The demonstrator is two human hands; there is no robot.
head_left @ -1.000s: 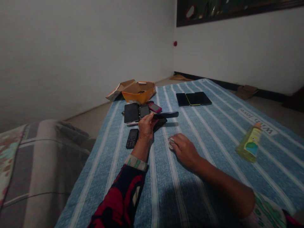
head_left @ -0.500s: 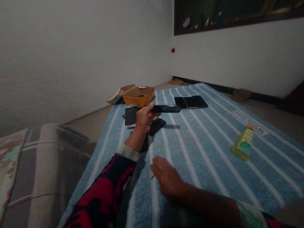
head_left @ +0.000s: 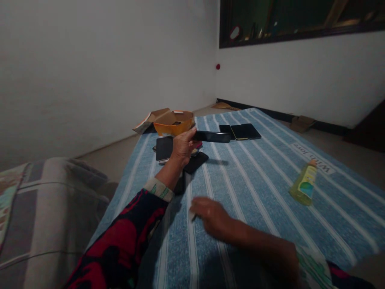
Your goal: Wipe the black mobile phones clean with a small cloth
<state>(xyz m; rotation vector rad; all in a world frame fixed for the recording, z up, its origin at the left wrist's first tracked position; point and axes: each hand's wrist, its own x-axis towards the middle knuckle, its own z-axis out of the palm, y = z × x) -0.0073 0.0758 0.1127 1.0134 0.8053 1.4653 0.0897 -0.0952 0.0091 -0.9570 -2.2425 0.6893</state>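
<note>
My left hand grips one end of a dark phone, which it holds edge-on above the striped cloth. Closer to me, my right hand is closed around a small pale item, too small to identify, of which only an end shows below the fingers. Beneath and beside my left hand lie a black flat device and a dark stack, partly covered by the hand and wrist. Another dark object shows beside my left wrist.
An open orange box stands behind my left hand. More dark devices lie farther back. On the right, a bottle of yellow-green liquid rests on the striped cloth. A draped blanket is at the left.
My right hand has curled in more, with the pale item still at its fingers. My left hand keeps hold of the phone, its pose nearly the same. The view has shifted slightly.
</note>
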